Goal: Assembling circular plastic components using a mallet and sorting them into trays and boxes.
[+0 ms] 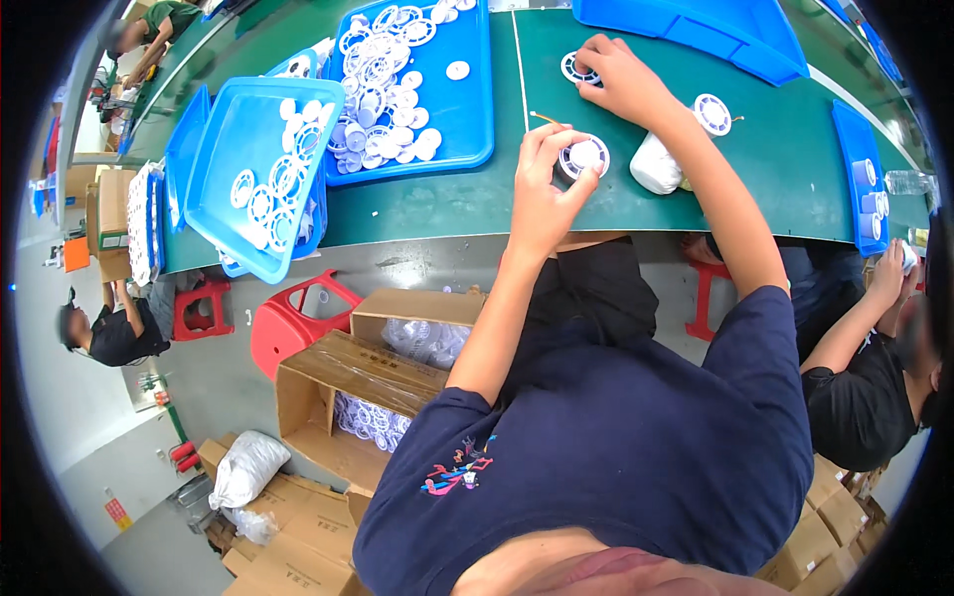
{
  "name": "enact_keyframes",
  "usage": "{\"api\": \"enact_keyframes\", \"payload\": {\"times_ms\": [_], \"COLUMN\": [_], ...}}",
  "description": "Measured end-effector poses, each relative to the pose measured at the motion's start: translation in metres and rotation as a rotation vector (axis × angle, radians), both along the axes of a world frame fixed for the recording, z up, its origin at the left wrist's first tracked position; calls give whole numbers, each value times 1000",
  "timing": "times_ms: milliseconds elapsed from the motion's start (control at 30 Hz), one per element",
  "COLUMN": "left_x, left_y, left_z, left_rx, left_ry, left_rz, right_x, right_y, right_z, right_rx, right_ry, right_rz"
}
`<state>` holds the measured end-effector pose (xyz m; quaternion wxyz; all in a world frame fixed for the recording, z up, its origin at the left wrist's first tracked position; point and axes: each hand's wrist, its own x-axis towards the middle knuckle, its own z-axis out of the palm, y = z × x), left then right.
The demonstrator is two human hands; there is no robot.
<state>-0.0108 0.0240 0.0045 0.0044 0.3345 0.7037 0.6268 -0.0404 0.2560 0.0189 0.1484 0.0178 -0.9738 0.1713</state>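
My left hand (pixel 545 189) grips a round white unit (pixel 586 154) with a slotted dark-and-white rim, just above the near part of the green table. A thin orange wire (pixel 544 117) sticks out past its fingers. Farther off, my right hand (pixel 626 81) has its fingertips closed on the edge of a white slotted ring (pixel 570 70) at the table surface; the fingers hide part of it. Beside my right forearm stands another round slotted unit (pixel 713 114) with an orange wire, and a white rounded piece (pixel 655 167) lies close by.
A blue tray (pixel 467 119) holds heaped white rings and discs; a tilted blue tray (pixel 214 214) overlaps others at left. Another blue bin (pixel 696 40) stands at the back. At right, a person sits by a small blue tray (pixel 853 189). Cartons (pixel 328 397) and a red stool (pixel 278 333) stand below.
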Motion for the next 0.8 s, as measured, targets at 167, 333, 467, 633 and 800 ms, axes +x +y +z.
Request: {"api": "enact_keyframes", "payload": {"times_ms": [167,333,467,633,800], "left_x": [0,2,2,4,1], "left_y": [0,-3,-4,-3,-5], "left_z": [-1,2,2,6,4], "left_rx": [-22,-38,-47,-31,-51], "left_ry": [9,-41,-9,-61,-44], "left_rz": [-16,-8,-16,-32,-27], "right_x": [3,2,5,12,36], "right_y": [-6,-5,-7,-1,-9], "right_z": [5,4,8,8,24], "right_rx": [27,50,39,-69,-115], "right_ry": [-56,-67,-86,-5,91], "right_rz": [-56,-56,-54,-40,-71]}}
